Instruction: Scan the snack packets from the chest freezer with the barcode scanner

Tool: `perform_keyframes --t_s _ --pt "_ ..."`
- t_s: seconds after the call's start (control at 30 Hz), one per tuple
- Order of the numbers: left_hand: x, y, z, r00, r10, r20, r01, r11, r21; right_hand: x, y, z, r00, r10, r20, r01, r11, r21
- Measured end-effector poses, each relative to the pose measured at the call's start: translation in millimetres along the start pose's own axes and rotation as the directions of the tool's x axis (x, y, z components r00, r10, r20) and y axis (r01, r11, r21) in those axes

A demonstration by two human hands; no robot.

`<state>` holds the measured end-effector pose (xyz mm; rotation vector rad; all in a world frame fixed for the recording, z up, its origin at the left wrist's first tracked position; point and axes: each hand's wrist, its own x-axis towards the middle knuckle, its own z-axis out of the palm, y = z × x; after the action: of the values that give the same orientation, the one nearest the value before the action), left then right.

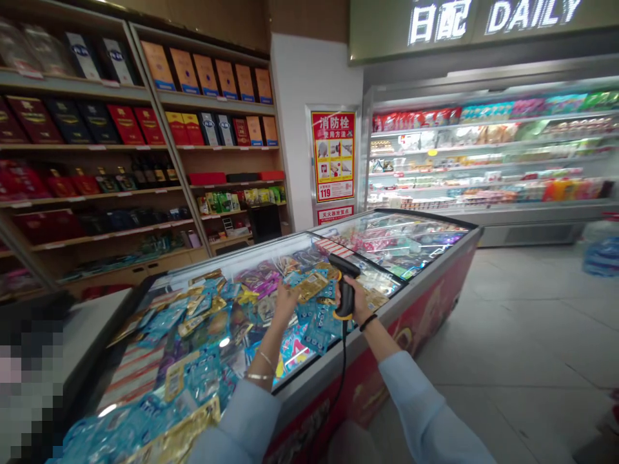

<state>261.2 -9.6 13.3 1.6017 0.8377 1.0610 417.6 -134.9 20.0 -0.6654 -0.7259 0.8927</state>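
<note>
My right hand [358, 301] is wrapped round the handle of a black and orange barcode scanner [346, 299], whose head tilts over the freezer. A dark cord runs down from it. To its left, my left hand [287, 301] pinches the left edge of a gold packet [313, 286] with a pale label; the fingertips are small and slightly blurred. Blue packets [322, 325] lie on the glass beneath both hands. More blue and gold packets [193, 377] are spread over the freezer lid on the left.
The chest freezer [425, 309] has a glass top and a red side. Shelves of boxes [207, 74] line the left wall. A lit refrigerated display [488, 154] stands at the back right, with water bottles [601, 248] on the floor. A grey counter [97, 322] adjoins the freezer's left end.
</note>
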Motion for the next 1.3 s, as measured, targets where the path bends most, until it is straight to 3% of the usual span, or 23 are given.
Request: perform_keyframes --t_s 0.1,0.23,0.67,0.83,0.93,1.03,1.1,1.2,1.3 --pt "2.6 -24.3 10.1 0.978 0.206 0.017 -0.198 0.91 0.366 -4.9 -2.1 -26.4 0.995 -0.053 -0.085 0.056 0.998 0.028" --pt "0.1 -43.2 9.9 0.969 0.219 0.114 -0.246 0.81 0.533 -13.2 3.5 -50.0 0.988 -0.084 -0.128 0.09 0.995 0.045" --pt "-13.0 -29.1 15.6 0.992 0.035 0.118 -0.091 0.853 0.513 -19.8 2.7 -65.6 0.994 -0.019 -0.109 0.022 0.999 0.028" --pt "-18.7 -18.5 21.0 0.987 0.11 0.115 -0.151 0.868 0.472 -14.2 3.0 -66.2 0.981 -0.01 -0.192 0.004 1.0 -0.029" --pt "-27.2 -4.2 14.5 0.984 0.165 0.071 -0.18 0.894 0.411 -13.7 1.3 -60.1 0.965 -0.012 -0.264 -0.004 0.998 -0.058" --pt "-38.4 13.6 -10.4 0.98 0.197 0.009 -0.188 0.92 0.344 -19.0 -2.7 -52.5 0.952 -0.017 -0.307 0.005 0.999 -0.04" --pt "-44.5 26.0 -40.7 0.972 0.233 -0.005 -0.218 0.916 0.338 -24.9 -6.7 -45.1 0.949 -0.039 -0.314 0.032 0.999 -0.03" --pt "-52.0 43.2 -103.6 0.973 0.228 -0.042 -0.195 0.902 0.386 -33.6 -11.7 -25.8 0.944 -0.094 -0.316 0.09 0.996 -0.026" --pt "-62.5 53.4 -173.8 0.973 0.165 -0.162 -0.069 0.876 0.478 -39.7 -9.2 5.4 0.964 -0.103 -0.244 0.105 0.994 -0.006"
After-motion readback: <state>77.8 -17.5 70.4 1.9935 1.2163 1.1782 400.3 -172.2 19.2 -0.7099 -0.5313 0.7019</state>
